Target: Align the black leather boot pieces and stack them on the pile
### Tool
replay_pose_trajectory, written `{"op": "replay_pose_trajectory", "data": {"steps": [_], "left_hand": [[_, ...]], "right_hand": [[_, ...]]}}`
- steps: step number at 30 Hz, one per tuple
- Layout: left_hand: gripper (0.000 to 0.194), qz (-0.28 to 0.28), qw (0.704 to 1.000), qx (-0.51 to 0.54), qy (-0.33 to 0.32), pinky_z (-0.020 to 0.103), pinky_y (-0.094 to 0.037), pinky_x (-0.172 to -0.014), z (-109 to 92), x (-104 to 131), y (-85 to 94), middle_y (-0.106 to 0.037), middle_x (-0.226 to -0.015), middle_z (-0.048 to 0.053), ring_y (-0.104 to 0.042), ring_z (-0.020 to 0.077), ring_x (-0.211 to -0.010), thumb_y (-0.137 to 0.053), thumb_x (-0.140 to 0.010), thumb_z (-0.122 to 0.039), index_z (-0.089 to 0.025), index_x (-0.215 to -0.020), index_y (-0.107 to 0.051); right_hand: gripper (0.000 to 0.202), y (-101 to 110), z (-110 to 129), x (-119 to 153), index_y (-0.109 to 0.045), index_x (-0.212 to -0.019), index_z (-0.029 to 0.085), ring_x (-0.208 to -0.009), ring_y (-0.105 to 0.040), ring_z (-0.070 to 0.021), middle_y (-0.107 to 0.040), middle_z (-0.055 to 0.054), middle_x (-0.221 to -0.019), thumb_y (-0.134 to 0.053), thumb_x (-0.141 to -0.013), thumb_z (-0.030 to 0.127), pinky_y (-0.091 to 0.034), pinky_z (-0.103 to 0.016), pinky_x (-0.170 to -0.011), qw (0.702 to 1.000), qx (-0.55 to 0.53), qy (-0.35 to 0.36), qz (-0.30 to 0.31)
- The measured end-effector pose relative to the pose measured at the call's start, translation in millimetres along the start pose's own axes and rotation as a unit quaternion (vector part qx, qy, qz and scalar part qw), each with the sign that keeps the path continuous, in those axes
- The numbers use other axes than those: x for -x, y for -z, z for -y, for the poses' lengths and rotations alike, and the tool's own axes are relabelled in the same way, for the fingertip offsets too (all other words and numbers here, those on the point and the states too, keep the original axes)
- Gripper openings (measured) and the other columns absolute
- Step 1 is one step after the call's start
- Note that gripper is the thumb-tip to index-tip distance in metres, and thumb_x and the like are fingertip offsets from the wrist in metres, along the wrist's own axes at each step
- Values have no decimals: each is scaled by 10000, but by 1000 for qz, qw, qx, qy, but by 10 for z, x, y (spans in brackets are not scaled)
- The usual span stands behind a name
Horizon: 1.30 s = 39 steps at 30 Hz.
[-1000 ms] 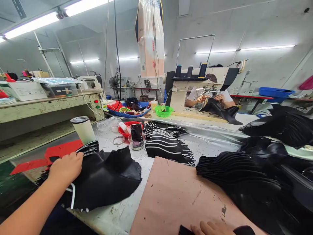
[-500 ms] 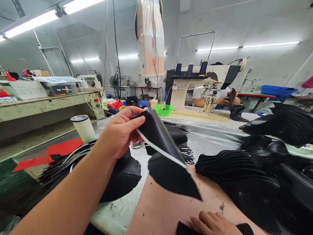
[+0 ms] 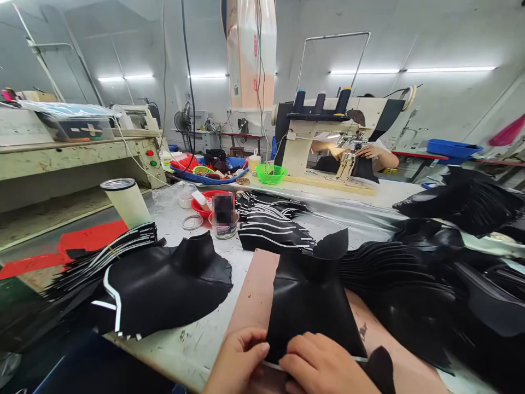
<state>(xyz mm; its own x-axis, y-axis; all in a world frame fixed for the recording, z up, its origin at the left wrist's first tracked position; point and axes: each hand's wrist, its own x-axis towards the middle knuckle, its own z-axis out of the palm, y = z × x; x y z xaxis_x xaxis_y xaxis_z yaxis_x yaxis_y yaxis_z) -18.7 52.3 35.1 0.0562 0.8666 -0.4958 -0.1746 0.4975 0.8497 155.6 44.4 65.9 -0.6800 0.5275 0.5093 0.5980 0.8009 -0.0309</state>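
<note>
A black leather-like piece (image 3: 314,312) lies on a pinkish board (image 3: 251,287), its narrow end pointing away from me. My left hand (image 3: 240,358) is closed at the piece's near left corner, thumb and curled fingers gripping the edge. Beside it, my right hand (image 3: 324,364) bends its fingers closely over the near edge; its thumb is hidden. Some white edging shows between the hands. From under the right hand's far side sticks out a smaller black piece (image 3: 381,366). To the left rests another black piece (image 3: 164,284) with white strips along its edge.
Stacked black pieces (image 3: 389,279) crowd the right side. White-edged strips (image 3: 270,224) lie behind the board, near a glass jar (image 3: 225,227) and red bowl (image 3: 200,205). A tumbler (image 3: 127,202) stands left. Beyond is a sewing machine (image 3: 301,148), with a person working behind it.
My left hand has brought the raised black piece down onto the board and moved to its near edge. The right hand has shifted left, fingers now bent over that edge. The view has turned slightly.
</note>
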Motion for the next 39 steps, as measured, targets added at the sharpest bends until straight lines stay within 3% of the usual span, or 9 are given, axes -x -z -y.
{"op": "replay_pose_trajectory", "data": {"steps": [2,5,11,16,20,24,32,39], "left_hand": [[304,15,1000,10,22,241,-411,-529,-22,62,29,-650,-618,16,-555,139,-586,-819,-399,-285,-146,-633,-684],[349,18,998,37,43,236,-422,-597,-48,150,66,-671,-647,13,-571,132,-630,-830,-423,-336,-155,-689,-696],[407,26,996,60,55,227,-413,-601,-60,246,136,-678,-662,29,-555,116,-617,-857,-384,-357,-139,-694,-708],[340,15,997,60,44,206,-383,-553,-35,274,125,-664,-621,15,-516,94,-568,-833,-406,-321,-138,-666,-714],[273,16,998,60,31,190,-331,-495,-33,286,69,-630,-549,-8,-469,73,-511,-810,-428,-272,-142,-649,-716],[289,15,998,62,27,193,-335,-485,-61,291,21,-629,-530,-2,-471,79,-502,-828,-407,-296,-144,-622,-711],[428,-15,994,98,39,188,-372,-484,-77,295,14,-620,-545,-12,-487,72,-498,-875,-314,-360,-156,-650,-706],[458,-21,992,112,56,195,-415,-527,-22,288,-9,-623,-668,-1,-510,75,-561,-865,-349,-403,-156,-693,-693]], "right_hand": [[327,-173,117,-129,-518,-673,188,-496,-466,-128,-542,9,-606,-339,-944,150,-340,-258,-472,998,-5,19,-55],[421,-320,236,-187,-502,-642,174,-497,-429,-135,-526,-7,-596,-233,-955,92,-321,-269,-478,997,-20,25,-75],[283,-302,295,-103,-555,-771,170,-585,-495,-134,-587,-9,-674,-344,-955,132,-379,-256,-562,995,-101,-2,-14],[205,-347,344,-109,-543,-731,172,-554,-473,-150,-570,-16,-659,-424,-868,79,-360,-277,-519,998,-62,-8,-8],[142,-317,344,-151,-539,-707,183,-604,-516,-144,-571,-8,-699,-532,-768,54,-403,-253,-556,987,-99,-94,81],[188,-236,305,-188,-525,-644,190,-661,-549,-117,-560,19,-719,-574,-716,23,-420,-203,-601,944,-209,-198,159],[182,-245,250,-103,-522,-678,191,-681,-542,-127,-563,-1,-730,-519,-744,21,-433,-215,-625,939,-294,-174,47],[151,-163,201,-83,-474,-739,207,-749,-536,-148,-550,-26,-802,-455,-796,69,-472,-252,-670,925,-342,-163,29]]}}
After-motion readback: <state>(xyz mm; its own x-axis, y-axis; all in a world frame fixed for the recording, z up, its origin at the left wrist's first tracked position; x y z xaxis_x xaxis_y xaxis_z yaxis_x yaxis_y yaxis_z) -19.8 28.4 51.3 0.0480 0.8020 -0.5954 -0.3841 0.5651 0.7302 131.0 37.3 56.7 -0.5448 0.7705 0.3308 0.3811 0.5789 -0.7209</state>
